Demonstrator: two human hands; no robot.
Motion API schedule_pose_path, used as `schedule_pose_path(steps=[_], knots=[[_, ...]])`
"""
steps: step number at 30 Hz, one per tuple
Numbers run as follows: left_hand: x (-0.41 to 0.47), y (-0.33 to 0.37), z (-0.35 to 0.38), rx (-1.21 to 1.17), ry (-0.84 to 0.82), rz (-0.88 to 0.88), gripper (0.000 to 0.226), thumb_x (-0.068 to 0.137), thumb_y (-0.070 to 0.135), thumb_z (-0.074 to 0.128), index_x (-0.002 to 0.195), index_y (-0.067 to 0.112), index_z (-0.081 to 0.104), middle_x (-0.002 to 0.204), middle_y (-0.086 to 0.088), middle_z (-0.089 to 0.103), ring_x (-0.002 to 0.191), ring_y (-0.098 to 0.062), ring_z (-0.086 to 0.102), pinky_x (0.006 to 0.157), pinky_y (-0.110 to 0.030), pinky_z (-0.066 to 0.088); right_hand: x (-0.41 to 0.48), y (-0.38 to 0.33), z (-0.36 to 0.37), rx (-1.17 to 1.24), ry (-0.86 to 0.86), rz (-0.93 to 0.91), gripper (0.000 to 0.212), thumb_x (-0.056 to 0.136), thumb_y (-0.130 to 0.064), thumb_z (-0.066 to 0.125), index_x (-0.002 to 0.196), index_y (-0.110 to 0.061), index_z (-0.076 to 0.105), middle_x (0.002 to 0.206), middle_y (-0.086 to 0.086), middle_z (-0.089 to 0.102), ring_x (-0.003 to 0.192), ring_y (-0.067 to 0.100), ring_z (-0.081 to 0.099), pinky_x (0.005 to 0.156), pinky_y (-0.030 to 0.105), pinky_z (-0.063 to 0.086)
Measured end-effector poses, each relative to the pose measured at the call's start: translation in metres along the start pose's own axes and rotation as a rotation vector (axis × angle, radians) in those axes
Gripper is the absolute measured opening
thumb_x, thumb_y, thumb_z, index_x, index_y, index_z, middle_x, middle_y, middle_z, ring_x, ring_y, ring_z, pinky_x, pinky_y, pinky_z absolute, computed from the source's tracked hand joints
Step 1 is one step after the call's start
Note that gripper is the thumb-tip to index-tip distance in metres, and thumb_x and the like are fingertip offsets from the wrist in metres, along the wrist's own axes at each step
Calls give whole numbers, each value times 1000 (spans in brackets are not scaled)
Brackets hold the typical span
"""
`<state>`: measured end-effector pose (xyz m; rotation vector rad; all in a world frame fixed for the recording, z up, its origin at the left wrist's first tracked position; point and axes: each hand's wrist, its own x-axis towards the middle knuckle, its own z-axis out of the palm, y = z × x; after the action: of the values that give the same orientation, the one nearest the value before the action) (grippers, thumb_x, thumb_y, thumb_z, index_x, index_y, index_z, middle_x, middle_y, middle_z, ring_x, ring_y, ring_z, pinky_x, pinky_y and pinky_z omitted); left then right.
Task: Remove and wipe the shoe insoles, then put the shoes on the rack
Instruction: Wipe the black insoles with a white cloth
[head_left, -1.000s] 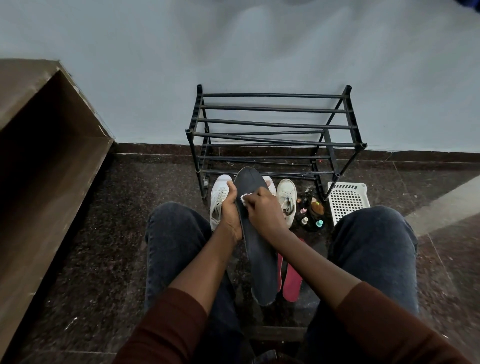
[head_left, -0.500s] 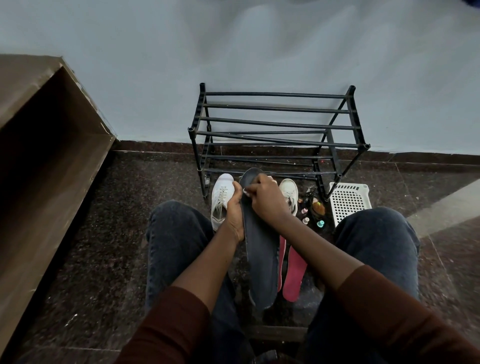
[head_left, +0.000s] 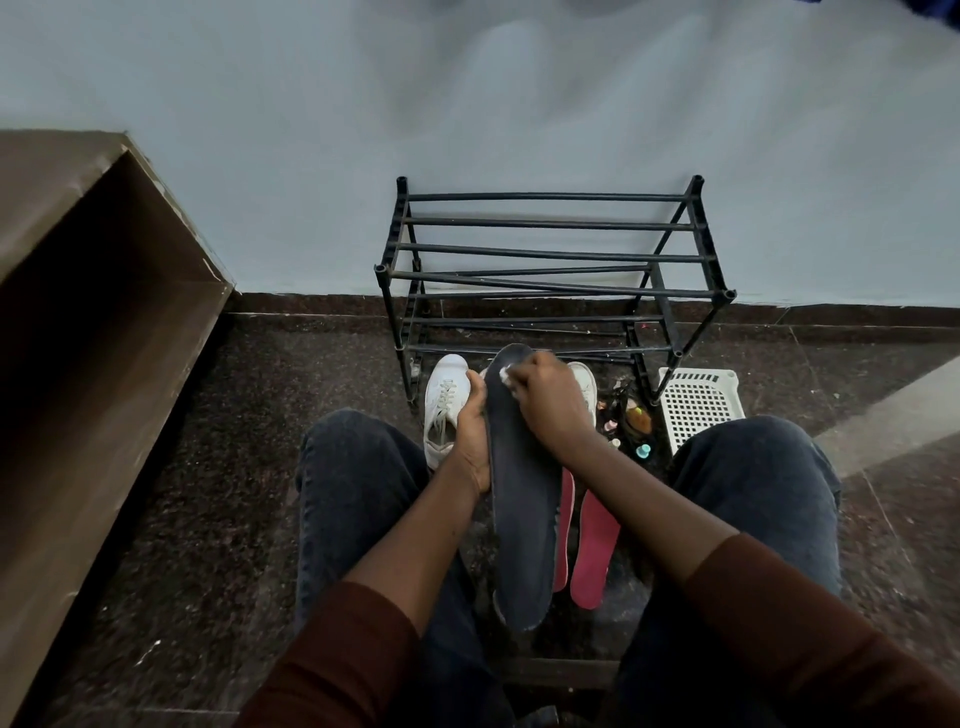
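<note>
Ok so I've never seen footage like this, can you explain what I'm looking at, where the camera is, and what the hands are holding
No machine here: a seated person wears a camera on the head, looking down past their knees. The left hand grips the edge of a dark insole. The right hand pinches a small white wipe against the insole's toe end. On the dark stone floor lie two pink insoles, a pair of white sneakers, some small bottles and a white perforated basket. The black shoe rack by the wall holds no shoes yet. A brown wooden cabinet stands at left.
</note>
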<state>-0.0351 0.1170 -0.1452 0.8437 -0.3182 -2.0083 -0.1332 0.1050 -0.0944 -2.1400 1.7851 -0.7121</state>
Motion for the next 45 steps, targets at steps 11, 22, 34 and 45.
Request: schedule_pose_path(steps=[11,22,34,45], knots=[[8,-2,-6,6,48,-31,114,67,80,59,141,-3,35,149,-23,28,140,-36,27,118,-46,18,-29,-12,10,95,-60,-50,31,78,10,55,101,-2,70,98,15,65,89,29,61,80,32,42],[-2,3,1,48,2,-2,84,84,68,46,130,-2,53,133,-25,51,124,-38,50,111,-49,32,-35,6,15,45,32,-129,12,80,-3,60,75,3,68,77,17,59,65,34,57,54,40,51],[-2,4,2,63,10,6,69,92,60,34,92,5,76,92,-13,72,83,-24,70,79,-33,55,-30,12,11,124,56,-89,11,81,-3,62,81,1,72,82,17,61,68,32,61,62,35,53],[4,7,-4,51,69,41,68,97,55,30,89,7,77,97,-14,72,87,-26,70,86,-36,52,-24,24,5,35,153,-18,20,85,-8,57,72,4,66,77,18,57,65,35,57,54,36,49]])
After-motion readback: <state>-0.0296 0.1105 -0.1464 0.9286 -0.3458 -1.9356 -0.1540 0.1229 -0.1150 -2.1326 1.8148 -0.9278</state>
